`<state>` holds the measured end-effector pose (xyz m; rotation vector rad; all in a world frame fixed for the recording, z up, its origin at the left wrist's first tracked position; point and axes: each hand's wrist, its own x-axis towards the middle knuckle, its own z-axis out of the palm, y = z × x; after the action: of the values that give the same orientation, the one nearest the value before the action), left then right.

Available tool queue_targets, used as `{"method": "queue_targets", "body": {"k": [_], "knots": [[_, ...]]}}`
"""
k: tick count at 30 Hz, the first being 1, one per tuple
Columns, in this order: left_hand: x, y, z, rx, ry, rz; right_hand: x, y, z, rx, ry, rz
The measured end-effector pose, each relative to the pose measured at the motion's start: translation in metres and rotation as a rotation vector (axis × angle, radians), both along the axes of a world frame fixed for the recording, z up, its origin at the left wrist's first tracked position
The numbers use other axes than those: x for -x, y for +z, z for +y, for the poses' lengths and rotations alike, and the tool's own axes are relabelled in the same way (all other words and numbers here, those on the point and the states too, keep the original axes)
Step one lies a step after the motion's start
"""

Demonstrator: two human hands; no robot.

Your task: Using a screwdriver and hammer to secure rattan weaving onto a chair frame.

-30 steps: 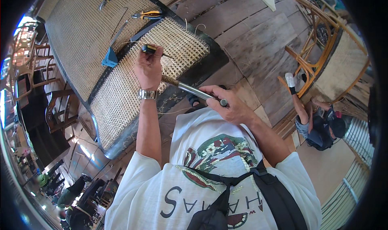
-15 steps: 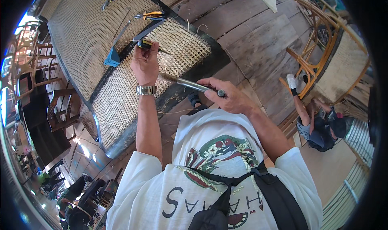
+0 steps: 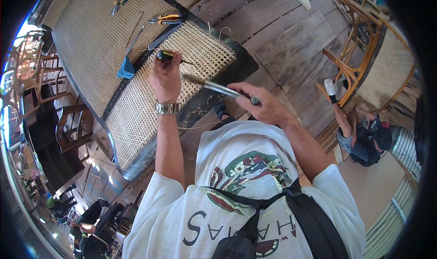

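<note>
My left hand (image 3: 165,79), with a metal watch at its wrist, is closed round the black and yellow handle of a screwdriver (image 3: 166,55). Its thin shaft points right over the woven cane panel (image 3: 136,102) in its dark frame. My right hand (image 3: 261,105) grips a shiny metal rod (image 3: 223,89) with a rounded end by the hand and a brown far end. That brown end hangs just below the screwdriver shaft, apart from it. Whether the screwdriver tip touches the cane, I cannot tell.
On the cane lie yellow-and-black pliers (image 3: 168,19), another pair of pliers (image 3: 117,5) and a blue-handled tool (image 3: 126,69) with a long thin blade. A cane chair (image 3: 380,70) stands at right, near a seated person (image 3: 364,138). Wooden furniture (image 3: 70,127) lines the left.
The metal rod's brown end has risen slightly toward the screwdriver. My right hand has shifted a little to the right; my left hand has moved slightly right and down, both grips unchanged.
</note>
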<state>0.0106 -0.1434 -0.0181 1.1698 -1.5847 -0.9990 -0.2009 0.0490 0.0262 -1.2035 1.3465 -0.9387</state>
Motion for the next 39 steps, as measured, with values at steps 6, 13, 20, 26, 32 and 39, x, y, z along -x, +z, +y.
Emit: {"method": "queue_targets", "body": {"k": [6, 13, 20, 26, 32, 39], "knots": [[0.009, -0.005, 0.009, -0.084, -0.057, -0.065, -0.008, 0.001, 0.014, -0.045, 0.036, -0.110], [0.001, 0.006, 0.014, 0.008, -0.061, 0.056, 0.000, 0.006, 0.027, -0.105, -0.064, -0.054], [0.011, 0.006, 0.030, -0.104, -0.085, -0.187, 0.004, 0.004, 0.028, -0.057, 0.034, -0.082], [0.006, 0.017, 0.030, -0.021, -0.096, 0.016, -0.011, 0.013, 0.025, -0.106, -0.060, -0.088], [0.010, 0.010, 0.033, -0.095, -0.110, -0.144, -0.005, 0.013, 0.029, -0.036, 0.078, -0.062], [0.001, 0.012, 0.025, 0.017, -0.050, -0.052, -0.007, 0.013, 0.039, -0.089, -0.036, -0.052]]}}
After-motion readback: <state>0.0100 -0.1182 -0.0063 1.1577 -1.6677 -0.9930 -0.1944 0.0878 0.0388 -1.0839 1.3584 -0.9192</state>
